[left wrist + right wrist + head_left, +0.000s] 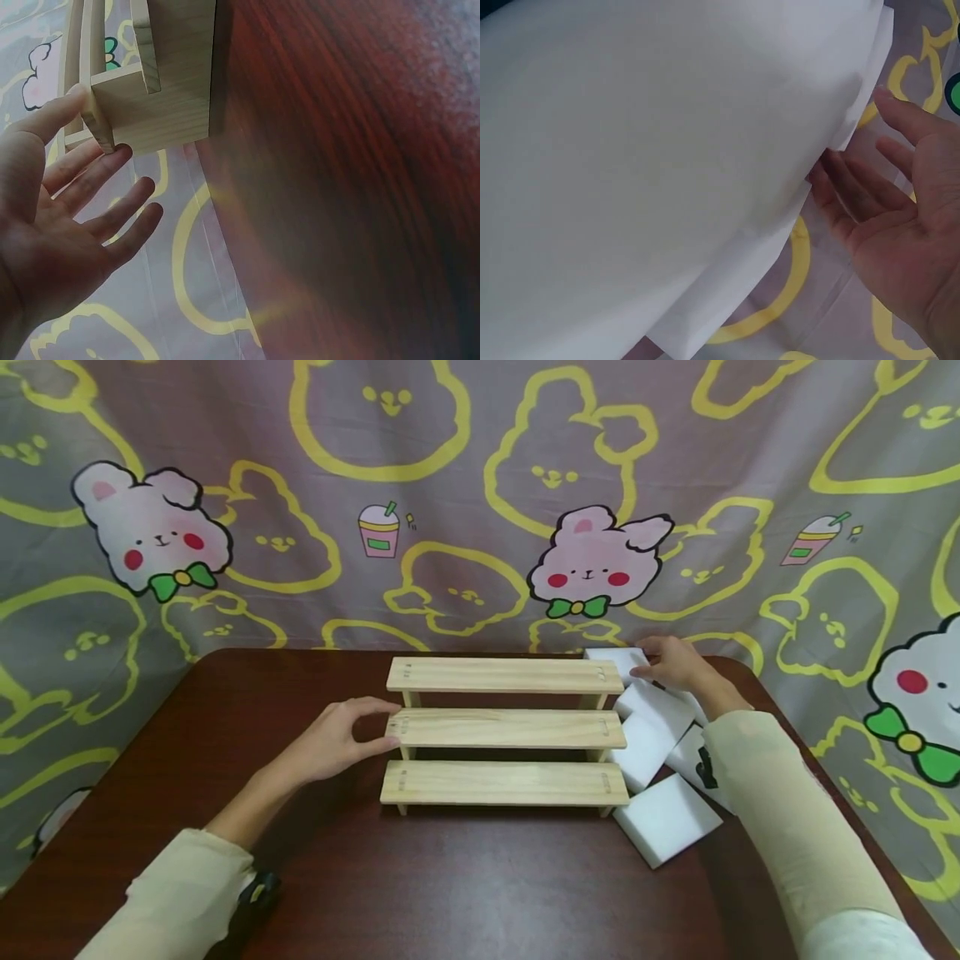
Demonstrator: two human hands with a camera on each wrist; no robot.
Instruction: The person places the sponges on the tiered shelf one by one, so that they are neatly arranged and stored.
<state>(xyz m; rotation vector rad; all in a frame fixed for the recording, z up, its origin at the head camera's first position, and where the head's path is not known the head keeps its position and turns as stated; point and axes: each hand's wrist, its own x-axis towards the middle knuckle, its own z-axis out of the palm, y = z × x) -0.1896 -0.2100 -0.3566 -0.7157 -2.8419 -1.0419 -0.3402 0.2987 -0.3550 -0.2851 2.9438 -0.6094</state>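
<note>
A three-step wooden rack [506, 728] of pale boards stands on the table. At the left end of its middle board, my left hand [330, 745] pinches the wood between thumb and fingers. In the left wrist view the thumb [54, 116] lies on one face of the board end, and the last two fingers extend free. My right hand [675, 664] is at the farthest white block [611, 662], behind the rack's right end. The right wrist view shows the right hand [900, 202] with its fingertips partly hidden behind white block edges and its thumb apart from them.
Several more white blocks lie heaped along the rack's right side, the nearest block [667, 820] at its front right corner. One block with a black mark [703, 767] is partly under the right sleeve. A patterned curtain [450, 510] hangs behind the dark red-brown table [480, 885].
</note>
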